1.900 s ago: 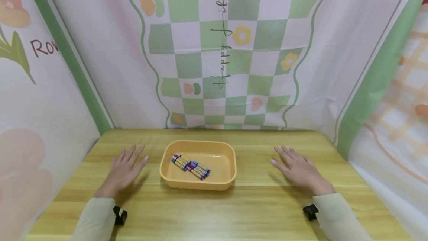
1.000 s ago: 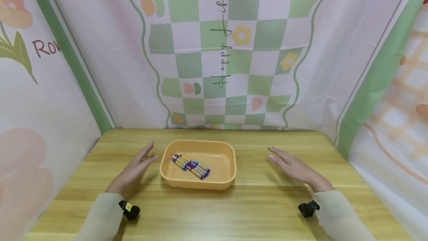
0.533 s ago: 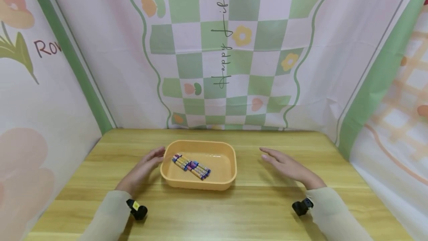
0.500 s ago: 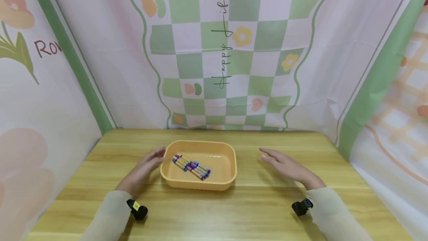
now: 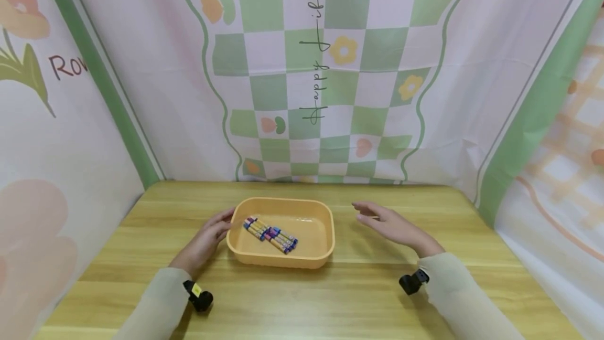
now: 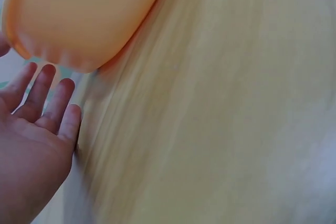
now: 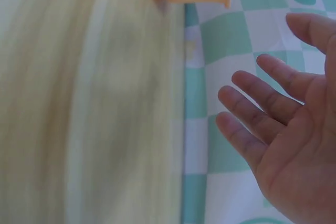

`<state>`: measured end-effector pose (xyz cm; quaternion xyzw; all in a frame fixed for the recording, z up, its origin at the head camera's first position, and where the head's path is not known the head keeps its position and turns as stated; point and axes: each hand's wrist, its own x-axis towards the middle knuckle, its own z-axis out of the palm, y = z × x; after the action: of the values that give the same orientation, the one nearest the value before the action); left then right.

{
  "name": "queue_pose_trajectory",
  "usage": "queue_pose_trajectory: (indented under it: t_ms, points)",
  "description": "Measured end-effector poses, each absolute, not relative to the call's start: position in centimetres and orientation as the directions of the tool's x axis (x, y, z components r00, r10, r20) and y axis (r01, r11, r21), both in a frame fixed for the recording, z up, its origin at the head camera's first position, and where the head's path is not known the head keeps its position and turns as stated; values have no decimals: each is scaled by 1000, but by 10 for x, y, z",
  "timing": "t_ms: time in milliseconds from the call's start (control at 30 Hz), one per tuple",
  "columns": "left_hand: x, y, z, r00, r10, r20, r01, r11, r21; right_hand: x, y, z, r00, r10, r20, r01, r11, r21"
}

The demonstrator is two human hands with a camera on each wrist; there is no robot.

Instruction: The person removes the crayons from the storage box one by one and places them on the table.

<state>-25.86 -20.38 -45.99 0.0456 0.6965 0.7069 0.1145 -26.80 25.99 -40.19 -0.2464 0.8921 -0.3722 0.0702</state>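
Observation:
A shallow orange plastic basin [image 5: 309, 261] sits on the table, with several crayons [image 5: 271, 235] lying in two small groups in its left half. My left hand [image 5: 205, 243] is at the basin's left end, fingertips right at the rim. In the left wrist view, the left fingers [image 6: 39, 90] are spread and slightly bent just below the basin wall [image 6: 79, 24]. My right hand [image 5: 389, 224] is held in the air to the right of the basin, apart from it. Its fingers [image 7: 257, 114] are spread and relaxed, palm towards the basin, in the right wrist view.
The wood-grain table [image 5: 302, 303] ends at a fabric backdrop [image 5: 311, 93] with green checks. Patterned cloth side panels stand at left and right. A small black camera [image 5: 200, 298] is strapped to the left wrist, another black camera [image 5: 412, 281] to the right.
Both hands have moved inward from the table's sides. The left has reached the basin's left end, while the right has come closer from the right. The basin and crayons have stayed in place.

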Motion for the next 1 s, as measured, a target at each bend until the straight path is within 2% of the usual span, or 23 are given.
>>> queue_pose_trajectory:
  t_ms: [467, 733, 1000]
  points:
    - [-258, -202, -459, -966, 241, -91, -106, -47, 993, -289, 205, -366, -803, -593, 54, -465, 568, -680]
    - [-259, -202, -461, -968, 233, -97, -113, -57, 992, -305, 171, -348, -710, -698, -93, -459, 559, -691]
    - [-260, -202, -462, -969, 215, -118, -132, -52, 990, -323, 133, -346, -631, -731, -258, -382, 583, -717]
